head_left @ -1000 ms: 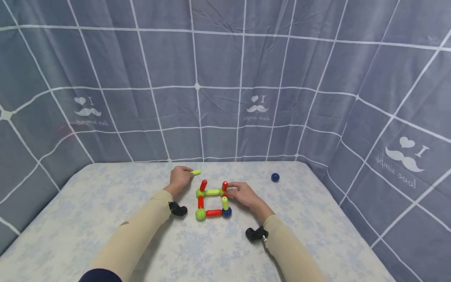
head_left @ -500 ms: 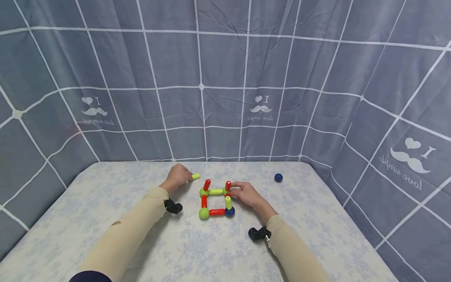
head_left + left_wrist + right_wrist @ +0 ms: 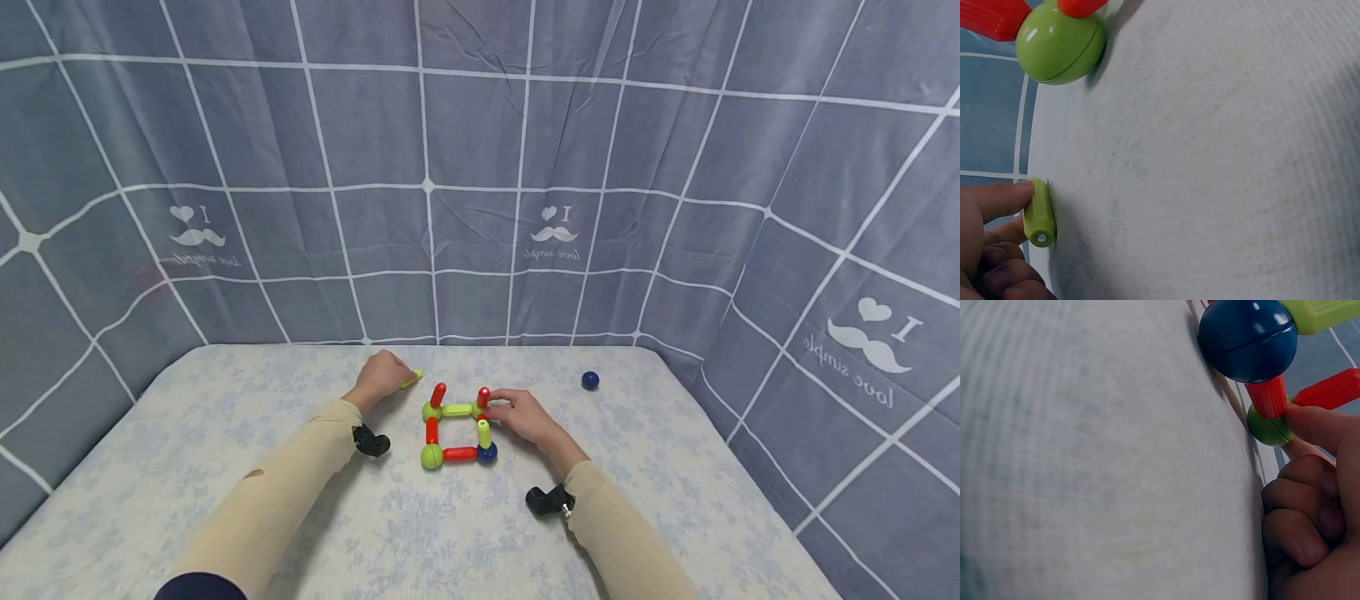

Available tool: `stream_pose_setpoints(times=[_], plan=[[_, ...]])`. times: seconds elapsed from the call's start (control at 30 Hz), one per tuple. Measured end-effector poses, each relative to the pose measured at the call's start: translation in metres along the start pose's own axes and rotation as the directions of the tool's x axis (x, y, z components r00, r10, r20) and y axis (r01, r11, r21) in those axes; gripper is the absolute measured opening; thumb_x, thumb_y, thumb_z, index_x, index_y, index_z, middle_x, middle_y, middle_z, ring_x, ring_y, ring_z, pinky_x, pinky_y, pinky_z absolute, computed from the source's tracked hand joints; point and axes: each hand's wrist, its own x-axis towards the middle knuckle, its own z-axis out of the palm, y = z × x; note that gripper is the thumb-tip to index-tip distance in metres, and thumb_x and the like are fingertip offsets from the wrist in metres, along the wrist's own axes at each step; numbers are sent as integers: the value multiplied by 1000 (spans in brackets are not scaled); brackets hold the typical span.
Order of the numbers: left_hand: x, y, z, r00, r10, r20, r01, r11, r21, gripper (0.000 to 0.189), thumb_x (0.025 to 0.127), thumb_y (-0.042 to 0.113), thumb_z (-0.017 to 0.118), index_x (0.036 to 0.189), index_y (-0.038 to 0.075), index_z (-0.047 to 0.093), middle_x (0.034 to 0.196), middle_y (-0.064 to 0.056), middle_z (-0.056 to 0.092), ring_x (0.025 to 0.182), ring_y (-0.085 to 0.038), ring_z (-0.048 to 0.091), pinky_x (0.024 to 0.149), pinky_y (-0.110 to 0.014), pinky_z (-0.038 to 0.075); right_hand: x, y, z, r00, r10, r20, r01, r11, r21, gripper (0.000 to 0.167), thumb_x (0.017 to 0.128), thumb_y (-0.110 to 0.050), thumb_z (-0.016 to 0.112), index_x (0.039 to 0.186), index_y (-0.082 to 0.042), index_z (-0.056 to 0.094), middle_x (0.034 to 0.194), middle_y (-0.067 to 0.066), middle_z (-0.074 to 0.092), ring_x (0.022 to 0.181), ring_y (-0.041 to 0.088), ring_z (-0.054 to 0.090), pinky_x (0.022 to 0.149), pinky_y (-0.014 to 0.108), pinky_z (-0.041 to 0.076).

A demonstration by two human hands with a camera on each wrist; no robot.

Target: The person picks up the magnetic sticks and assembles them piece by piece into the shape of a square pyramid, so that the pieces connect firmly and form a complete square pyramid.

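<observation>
My left hand (image 3: 381, 375) pinches a loose lime-green magnetic rod (image 3: 1039, 212) between thumb and finger, close over the cloth behind the structure. In front of me stands a square of magnetic rods and balls. Its near corners are a green ball (image 3: 431, 457) and a blue ball (image 3: 487, 452), joined by a red rod (image 3: 460, 454). A lime-green rod (image 3: 483, 433) rises from the blue ball. Red rods (image 3: 438, 395) stand up from both far corners. My right hand (image 3: 525, 414) pinches the far right green ball (image 3: 1266, 428), thumb right beside a red rod (image 3: 1269, 397).
A single dark blue ball (image 3: 590, 381) lies at the back right of the cloth-covered table (image 3: 420, 542). A grey-blue curtain (image 3: 480, 225) with white lines hangs behind the table and along its sides. Each wrist carries a black camera mount (image 3: 550, 501).
My left hand has shifted slightly towards me, and the lime-green rod in it now lies more slanted. The right hand keeps its place at the far right corner.
</observation>
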Motion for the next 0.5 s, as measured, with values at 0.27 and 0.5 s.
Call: stream_pose_setpoints(times=[0.27,0.5], plan=[[-1,0,1,1000,-11,-27,12,1000,13,20,85,23,76,77,5,80,63,-1,66,52,-12,45,49,-26,35,1,0,1,1000,4,11,-4,1000,16,35,92,-34,72,125,-20,71,57,-8,38,56,11,38,61,28,37],[0,-5,8,999,-43,-25,38,987,-156,19,87,20,75,85,2,80,72,-5,71,53,-14,47,49,-28,38,0,0,1,1000,5,3,-5,1000,10,36,91,-35,72,125,-20,72,57,-9,35,56,11,36,61,28,36]])
